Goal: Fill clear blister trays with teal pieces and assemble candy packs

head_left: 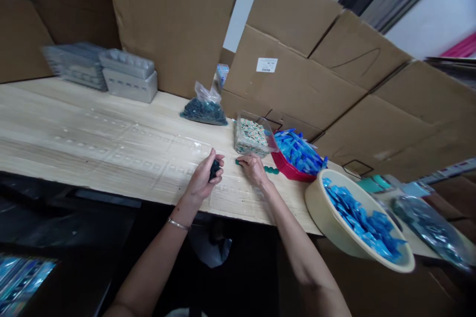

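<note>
Dark pieces (214,169) partly hidden; tray stack (76,67) blurred; forearms (297,242) cut off.

Surface (111,119): pale wood grain. Far boxes (290,79): matt brown cardboard. Right tub (312,213): smooth cream plastic. Bag (204,106): clear, glossy plastic.

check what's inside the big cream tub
The cream tub holds a heap of shiny blue packets. Only the top layer shows; it covers whatever lies beneath and the tub's bottom.
</note>
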### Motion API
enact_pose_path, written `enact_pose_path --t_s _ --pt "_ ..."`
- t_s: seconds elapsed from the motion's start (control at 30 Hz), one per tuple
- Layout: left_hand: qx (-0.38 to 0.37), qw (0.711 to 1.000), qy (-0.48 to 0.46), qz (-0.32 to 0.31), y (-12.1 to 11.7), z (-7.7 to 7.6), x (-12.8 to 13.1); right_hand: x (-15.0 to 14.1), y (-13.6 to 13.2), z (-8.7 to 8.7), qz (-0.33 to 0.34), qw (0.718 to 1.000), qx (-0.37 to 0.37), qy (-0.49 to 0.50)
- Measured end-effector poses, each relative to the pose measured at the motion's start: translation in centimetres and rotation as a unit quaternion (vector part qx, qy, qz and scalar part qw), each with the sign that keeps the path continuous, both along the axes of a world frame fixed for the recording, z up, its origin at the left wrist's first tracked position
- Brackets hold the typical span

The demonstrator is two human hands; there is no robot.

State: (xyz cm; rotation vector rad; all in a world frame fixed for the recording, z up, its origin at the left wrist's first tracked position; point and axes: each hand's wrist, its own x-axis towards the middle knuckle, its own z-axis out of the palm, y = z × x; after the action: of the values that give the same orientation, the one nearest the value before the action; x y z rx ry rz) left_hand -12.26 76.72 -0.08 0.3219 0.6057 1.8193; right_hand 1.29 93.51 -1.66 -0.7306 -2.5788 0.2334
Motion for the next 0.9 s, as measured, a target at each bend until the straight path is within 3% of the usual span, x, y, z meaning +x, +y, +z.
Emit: enact_pose_path --t_s 0.17,0.23,0.3,0.43,0.6,0.67,0.73,0.83,0.9 --pt "-0.010 0.998 -0.050 0.036 0.4 -0.7 0.5 -0.5 -5.3 3.0 0.052 0.988 -0.076 0.127" --pt "-0.024 0.997 -0.037 0.066 0.5 -1.1 0.7 -1.0 -8.3 4.3 0.090 0.983 -0.098 0.127" --pt "-0.048 0.994 -0.020 0.096 0.6 -1.3 0.9 -1.7 -10.8 5.0 0.112 0.985 -0.075 0.107" --pt "-0.067 0.991 0.006 0.119 0.6 -1.3 1.3 -2.6 -12.9 5.2 0.109 0.990 -0.023 0.088" --pt "-0.059 0.988 -0.036 0.137 0.6 -1.3 1.2 -2.8 -14.0 4.7 0.105 0.990 -0.022 0.088" --pt "-0.061 0.986 -0.061 0.141 0.7 -1.3 1.1 -2.8 -14.3 4.5 0.094 0.986 -0.066 0.122" --pt "-0.059 0.987 -0.090 0.116 0.7 -1.2 1.1 -2.8 -14.0 4.4 0.064 0.966 -0.168 0.188" --pt "-0.039 0.991 -0.108 0.074 0.5 -1.0 1.2 -2.8 -12.4 4.5 0.009 0.896 -0.335 0.292" --pt "-0.009 0.996 -0.074 0.057 0.2 -0.7 1.4 -2.7 -11.2 4.5 -0.009 0.865 -0.376 0.331"
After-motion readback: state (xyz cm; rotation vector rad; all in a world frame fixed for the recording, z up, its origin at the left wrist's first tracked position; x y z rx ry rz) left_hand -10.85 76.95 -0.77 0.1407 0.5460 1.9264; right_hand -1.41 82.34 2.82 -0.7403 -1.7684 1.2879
